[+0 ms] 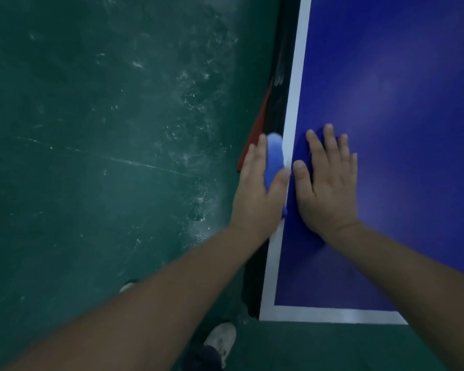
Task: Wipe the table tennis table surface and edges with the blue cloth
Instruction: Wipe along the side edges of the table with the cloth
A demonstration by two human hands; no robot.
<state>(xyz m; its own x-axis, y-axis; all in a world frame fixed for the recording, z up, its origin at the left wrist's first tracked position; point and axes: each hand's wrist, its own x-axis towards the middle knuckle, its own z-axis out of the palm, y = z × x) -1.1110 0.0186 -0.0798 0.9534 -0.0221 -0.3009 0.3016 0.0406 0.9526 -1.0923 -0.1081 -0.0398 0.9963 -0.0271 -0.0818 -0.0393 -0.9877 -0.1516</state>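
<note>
A: How does the soft, light blue cloth [274, 160] look?

B: It is bunched into a long roll, paler than the surface beside it. It lies against the outer side of the white border line, at the left edge of the dark blue table tennis bench [402, 108]. A small end of it shows lower down, under the heel of the left hand [257, 194].

A: Is the left hand holding it?

B: Yes. The left hand grasps the cloth against the edge of the bench: the fingers lie on the outer side, and the thumb comes over onto the white line.

A: And the right hand [328, 180]?

B: It is released, flat on the blue surface with the fingers spread, palm down, just beside the left hand. It holds nothing.

A: What else is around?

B: To the left is the dark green floor [91, 156], with many pale scuff marks and a thin scratch line. Just below the edge of the bench I see a dark frame and a thin red-orange strip [255, 132]; what the strip is I cannot tell. At the bottom is one worn white shoe [221, 341] on the floor, near the corner of the bench. Both bare forearms cross the lower part of the view and cover some floor and the near part of the bench.
</note>
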